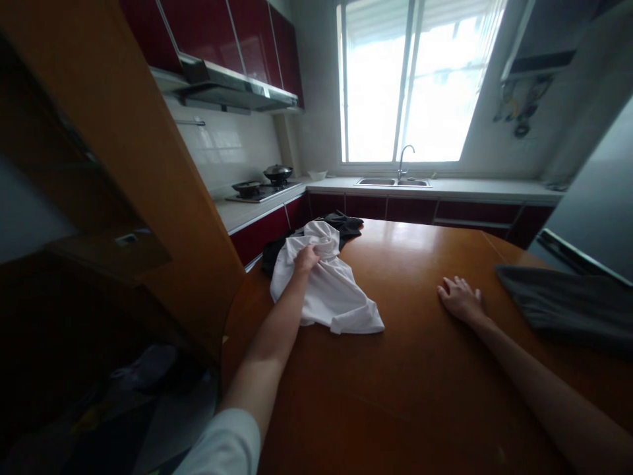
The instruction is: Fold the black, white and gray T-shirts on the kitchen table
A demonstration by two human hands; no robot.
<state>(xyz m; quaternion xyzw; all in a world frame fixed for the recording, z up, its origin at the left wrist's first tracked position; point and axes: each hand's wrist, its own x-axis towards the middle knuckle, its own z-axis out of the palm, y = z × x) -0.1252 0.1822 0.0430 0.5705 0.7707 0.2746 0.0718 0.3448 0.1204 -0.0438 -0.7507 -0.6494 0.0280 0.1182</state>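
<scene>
A crumpled white garment (341, 293), perhaps a shirt, lies on the left part of the wooden table. My left hand (307, 258) is closed on its upper middle, fingers pressed into the cloth. Beneath and behind it is a heap of black clothing (350, 224), partly covered. My right hand (461, 300) is open, palm down with fingers spread, at the table's right side; whether it rests on the wood or hovers just above, I cannot tell. Right of that hand lies a dark grey cloth (564, 300), flat and apparently folded.
The rounded wooden table (395, 382) fills the foreground. A wooden partition (163, 165) stands close on the left, a fridge (593, 204) on the right. Beyond are a stove (267, 191) with pans, a counter (475, 189) and a double sink (378, 182) below the window.
</scene>
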